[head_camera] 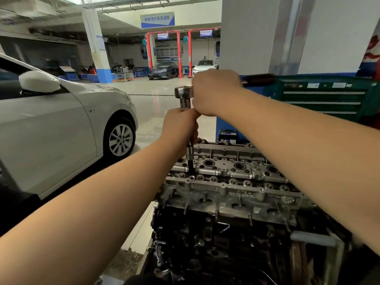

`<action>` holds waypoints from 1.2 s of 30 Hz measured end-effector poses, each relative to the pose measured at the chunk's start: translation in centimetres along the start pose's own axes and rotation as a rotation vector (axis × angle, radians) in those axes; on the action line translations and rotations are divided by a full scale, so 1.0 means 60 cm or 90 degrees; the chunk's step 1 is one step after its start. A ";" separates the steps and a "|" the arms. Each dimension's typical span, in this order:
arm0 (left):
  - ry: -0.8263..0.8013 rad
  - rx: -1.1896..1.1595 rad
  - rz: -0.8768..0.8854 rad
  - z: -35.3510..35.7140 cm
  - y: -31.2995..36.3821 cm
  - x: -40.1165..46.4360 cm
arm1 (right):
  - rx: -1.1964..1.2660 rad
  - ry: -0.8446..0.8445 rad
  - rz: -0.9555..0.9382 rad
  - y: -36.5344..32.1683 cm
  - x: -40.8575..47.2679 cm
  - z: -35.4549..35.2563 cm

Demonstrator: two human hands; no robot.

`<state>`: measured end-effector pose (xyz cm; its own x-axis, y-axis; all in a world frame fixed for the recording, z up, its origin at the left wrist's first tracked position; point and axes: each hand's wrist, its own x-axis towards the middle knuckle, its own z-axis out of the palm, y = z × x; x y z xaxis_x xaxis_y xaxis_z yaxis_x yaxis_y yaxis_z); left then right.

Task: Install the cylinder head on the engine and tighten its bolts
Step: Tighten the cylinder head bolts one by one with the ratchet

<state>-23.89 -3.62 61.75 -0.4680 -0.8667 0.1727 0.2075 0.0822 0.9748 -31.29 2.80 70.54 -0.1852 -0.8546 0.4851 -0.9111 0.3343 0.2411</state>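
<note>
Cylinder head (232, 182): sits on the engine (226, 243), in front of the person.
Left hand (181, 126): curled around the upright extension bar (190, 159), steadying it.
Right hand (216, 92): wrapped around the ratchet wrench (184, 93) handle, near its head.
Risk: if the bar tilts under the pull, the socket may slip off the bolt and round it.
Risk: the dark handle end is blurred, so a fast swing may overtighten.

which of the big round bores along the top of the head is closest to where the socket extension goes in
The leftmost bore, at the head's left end, right beside the extension that the left hand steadies. The other three sit further right.
</note>
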 end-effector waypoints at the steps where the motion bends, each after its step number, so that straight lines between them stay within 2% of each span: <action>1: 0.001 0.016 0.004 0.002 0.001 0.003 | -0.104 -0.003 0.031 -0.004 -0.007 -0.008; 3: 0.017 0.067 0.017 0.011 0.002 0.008 | -0.207 -0.030 0.045 -0.011 -0.027 -0.027; 7: 0.057 0.150 -0.005 0.015 0.003 0.015 | -0.202 0.009 0.003 -0.014 -0.032 -0.029; 9: 0.040 0.128 -0.003 0.006 0.000 0.013 | -0.101 0.027 -0.047 0.001 -0.016 -0.010; 12: -0.036 0.071 0.031 0.003 -0.009 0.000 | 0.244 -0.015 -0.090 0.018 -0.010 0.010; 13: -0.052 0.065 0.031 0.003 -0.010 -0.002 | 0.305 -0.016 -0.091 0.018 -0.008 0.014; 14: -0.051 0.057 0.025 0.000 -0.008 -0.002 | 0.304 -0.015 -0.080 0.013 -0.006 0.014; 15: -0.046 0.046 0.017 -0.004 -0.004 0.001 | 0.244 -0.011 -0.056 0.010 0.000 0.013; 18: -0.022 0.051 0.025 -0.010 0.002 0.010 | -0.117 -0.001 0.023 0.000 0.001 -0.002; 19: -0.008 0.054 0.035 -0.004 0.002 0.011 | -0.176 -0.002 0.026 -0.003 -0.006 -0.008; 21: 0.050 0.044 0.035 0.014 -0.004 0.011 | -0.197 0.013 0.029 0.004 -0.012 -0.001; 24: 0.107 0.032 0.046 0.032 -0.008 0.003 | -0.064 0.019 0.002 0.028 -0.004 0.019; 28: 0.099 0.081 0.112 0.038 -0.014 -0.014 | 0.239 -0.028 -0.093 0.046 0.007 0.030; 30: 0.120 0.055 0.120 0.031 -0.019 -0.022 | 0.306 -0.002 -0.127 0.026 0.008 0.029; 32: 0.136 0.007 0.104 0.017 -0.021 -0.018 | 0.203 0.005 -0.108 0.002 0.014 0.017; 34: 0.134 0.004 0.087 0.010 -0.014 -0.010 | -0.061 -0.010 -0.044 -0.010 0.011 -0.007; 36: 0.123 0.052 0.067 0.012 -0.001 -0.003 | -0.234 -0.020 -0.010 -0.016 -0.005 -0.026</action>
<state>-24.42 -3.09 61.77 -0.2722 -0.9290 0.2506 0.1724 0.2092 0.9626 -29.77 3.36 71.48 -0.1881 -0.8709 0.4541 -0.7223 0.4360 0.5369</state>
